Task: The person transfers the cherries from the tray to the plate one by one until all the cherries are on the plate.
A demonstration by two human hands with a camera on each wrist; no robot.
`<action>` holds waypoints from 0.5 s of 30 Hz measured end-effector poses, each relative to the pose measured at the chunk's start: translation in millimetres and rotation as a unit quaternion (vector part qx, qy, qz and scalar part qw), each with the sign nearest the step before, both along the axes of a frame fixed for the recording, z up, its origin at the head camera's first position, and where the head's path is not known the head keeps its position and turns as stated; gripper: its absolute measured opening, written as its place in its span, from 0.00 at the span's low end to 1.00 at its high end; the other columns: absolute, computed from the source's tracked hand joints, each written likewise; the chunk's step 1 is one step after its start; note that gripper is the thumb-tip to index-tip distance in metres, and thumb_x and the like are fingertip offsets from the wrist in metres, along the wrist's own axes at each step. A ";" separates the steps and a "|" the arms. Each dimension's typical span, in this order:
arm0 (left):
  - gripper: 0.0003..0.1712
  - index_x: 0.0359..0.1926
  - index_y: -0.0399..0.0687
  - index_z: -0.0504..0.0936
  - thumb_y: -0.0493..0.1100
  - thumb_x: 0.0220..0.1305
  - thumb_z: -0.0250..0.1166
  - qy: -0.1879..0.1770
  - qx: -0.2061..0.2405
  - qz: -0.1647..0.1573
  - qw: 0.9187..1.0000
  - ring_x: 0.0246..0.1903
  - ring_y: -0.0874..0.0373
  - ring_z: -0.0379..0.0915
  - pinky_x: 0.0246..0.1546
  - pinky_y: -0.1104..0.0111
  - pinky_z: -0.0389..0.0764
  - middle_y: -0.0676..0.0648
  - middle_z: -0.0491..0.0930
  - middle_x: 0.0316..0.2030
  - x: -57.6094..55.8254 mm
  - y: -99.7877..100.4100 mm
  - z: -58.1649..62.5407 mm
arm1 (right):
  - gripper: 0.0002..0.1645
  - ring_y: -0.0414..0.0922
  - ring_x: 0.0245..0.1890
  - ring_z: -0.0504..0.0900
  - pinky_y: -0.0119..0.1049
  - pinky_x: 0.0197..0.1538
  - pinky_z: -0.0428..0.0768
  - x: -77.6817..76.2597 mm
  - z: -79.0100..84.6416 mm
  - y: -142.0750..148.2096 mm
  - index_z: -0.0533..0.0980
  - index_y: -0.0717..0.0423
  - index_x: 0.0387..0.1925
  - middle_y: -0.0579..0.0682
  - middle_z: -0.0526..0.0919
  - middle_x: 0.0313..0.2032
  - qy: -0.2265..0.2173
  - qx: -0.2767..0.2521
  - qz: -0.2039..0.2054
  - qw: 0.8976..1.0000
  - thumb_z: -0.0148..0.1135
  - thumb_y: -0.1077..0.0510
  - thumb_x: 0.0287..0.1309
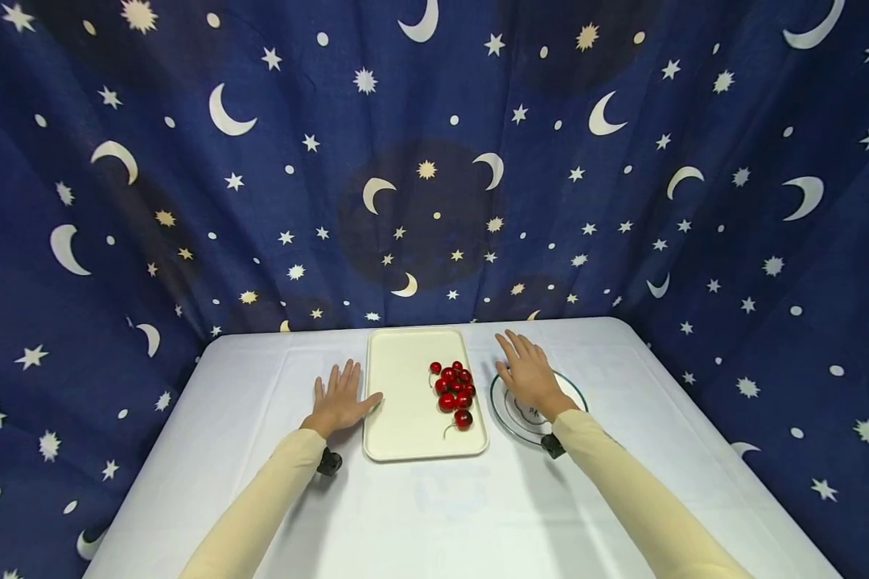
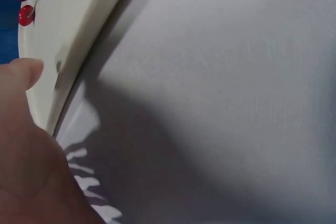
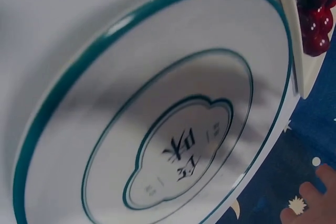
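Observation:
A cream rectangular tray (image 1: 405, 426) lies on the table, with several red cherries (image 1: 455, 386) in its right half. Some cherries have stems. My left hand (image 1: 339, 402) is spread flat at the tray's left edge, its thumb reaching over the rim; whether it touches cannot be told. To the right of the tray sits a round white plate (image 3: 173, 40) with a green rim and dark characters in its centre. My right hand (image 1: 530, 376) hovers over the plate, fingers extended and holding nothing. It hides part of the plate in the head view.
A white cloth covers the table (image 1: 434, 515). Behind and on both sides hangs a dark blue curtain (image 1: 420, 225) with moons and stars, close to the table's far edge. A small black wrist camera (image 1: 329, 461) is worn under the left wrist.

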State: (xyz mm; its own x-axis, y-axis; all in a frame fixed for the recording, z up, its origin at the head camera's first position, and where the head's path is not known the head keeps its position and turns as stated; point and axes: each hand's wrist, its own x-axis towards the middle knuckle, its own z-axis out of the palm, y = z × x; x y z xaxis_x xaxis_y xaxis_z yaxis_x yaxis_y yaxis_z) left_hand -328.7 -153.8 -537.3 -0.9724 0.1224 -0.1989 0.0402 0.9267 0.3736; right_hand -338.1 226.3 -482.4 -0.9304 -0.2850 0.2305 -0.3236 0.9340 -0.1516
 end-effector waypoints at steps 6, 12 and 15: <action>0.53 0.83 0.45 0.36 0.71 0.74 0.43 -0.034 0.003 -0.020 0.999 0.83 0.38 0.19 0.79 0.37 0.20 0.42 0.29 0.84 -0.2 1.2 -5.6 | 0.34 0.65 0.76 0.63 0.67 0.75 0.62 -1.3 -6.7 -12.5 0.58 0.57 0.78 0.64 0.62 0.77 0.004 -0.011 0.012 1.000 0.49 0.51 0.77; 0.52 0.84 0.49 0.37 0.73 0.74 0.41 -0.027 -0.014 -0.027 0.999 0.83 0.40 0.17 0.80 0.38 0.23 0.44 0.28 0.84 1.3 -1.0 -13.3 | 0.34 0.64 0.75 0.65 0.68 0.75 0.62 -1.9 -17.6 -22.7 0.59 0.56 0.77 0.64 0.64 0.76 -0.004 -0.022 0.028 0.999 0.49 0.51 0.77; 0.52 0.84 0.50 0.37 0.74 0.74 0.39 -0.018 -0.016 -0.032 0.999 0.83 0.41 0.17 0.80 0.38 0.23 0.45 0.28 0.84 2.4 -1.8 -16.8 | 0.33 0.63 0.75 0.66 0.67 0.75 0.63 -1.1 -18.5 -28.3 0.60 0.56 0.77 0.63 0.66 0.75 -0.006 -0.019 0.031 0.999 0.50 0.50 0.77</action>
